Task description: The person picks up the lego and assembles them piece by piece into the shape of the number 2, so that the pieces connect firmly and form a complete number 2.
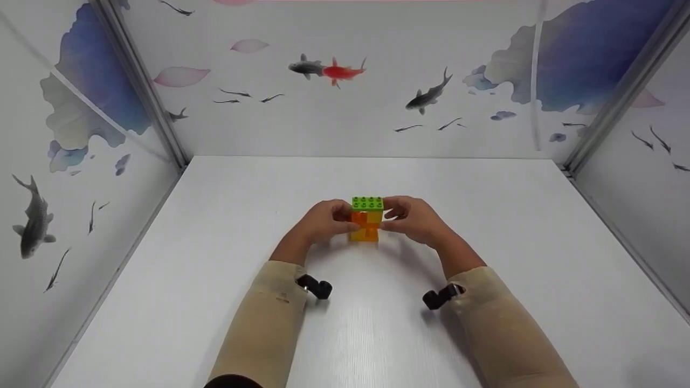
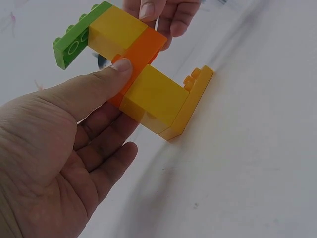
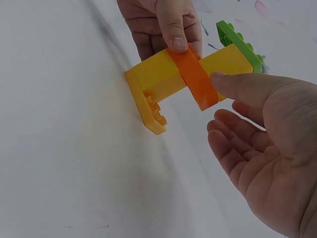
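Observation:
A tower of toy building bricks stands upright between both hands at the table's middle. From the top come a green studded plate (image 1: 367, 203), a yellow brick (image 3: 228, 64), an orange brick (image 2: 141, 54), another yellow brick (image 2: 154, 94) and a yellow-orange base plate (image 3: 143, 106). My left hand (image 1: 329, 220) pinches the orange brick, its thumb on the near face. From the other side, my right hand (image 1: 415, 220) holds the upper yellow brick, with its thumb on the face and a fingertip hidden behind. The right hand's lower fingers curl loosely, apart from the bricks.
A white tabletop (image 1: 215, 210) lies under the tower. White panels (image 1: 350, 124) printed with fish and petals enclose it at the back and both sides. Black wrist cameras (image 1: 322, 289) stick out from the beige sleeves (image 1: 264, 328).

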